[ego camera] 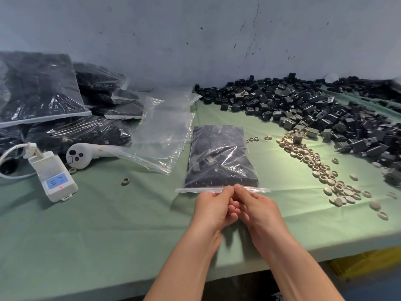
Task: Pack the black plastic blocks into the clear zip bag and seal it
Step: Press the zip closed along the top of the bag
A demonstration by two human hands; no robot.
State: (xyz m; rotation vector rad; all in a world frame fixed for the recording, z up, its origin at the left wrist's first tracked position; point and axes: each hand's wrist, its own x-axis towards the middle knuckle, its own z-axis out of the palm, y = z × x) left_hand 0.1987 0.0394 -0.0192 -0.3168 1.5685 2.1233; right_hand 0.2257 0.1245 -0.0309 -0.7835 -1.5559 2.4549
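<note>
Left hand: my left hand [213,206] comes in from the bottom edge, forearm slanting up and to the right, back of the hand up. Its thumb and fingertips are pinched together on the zip edge [260,189], near the middle.
Right hand: my right hand [258,208] mirrors it, forearm slanting up and to the left. Its fingers are curled, with the tips clamped on the same edge, just beside the left hand's. The two hands touch.
Bag: the bag [221,157] lies flat on the table [86,224] straight ahead of me, full of black blocks, mouth toward me.
Seal: I cannot tell whether the strip is closed along its whole length.
Blocks: a loose pile [314,109] spreads across the far right of the table, against the wall.
Rings: pale rings [321,166] trail between the pile and the bag.
Left side: empty bags [165,131] lie just left of the bag, filled bags [39,88] are stacked beyond them, and a white box [54,177] sits nearer me.
</note>
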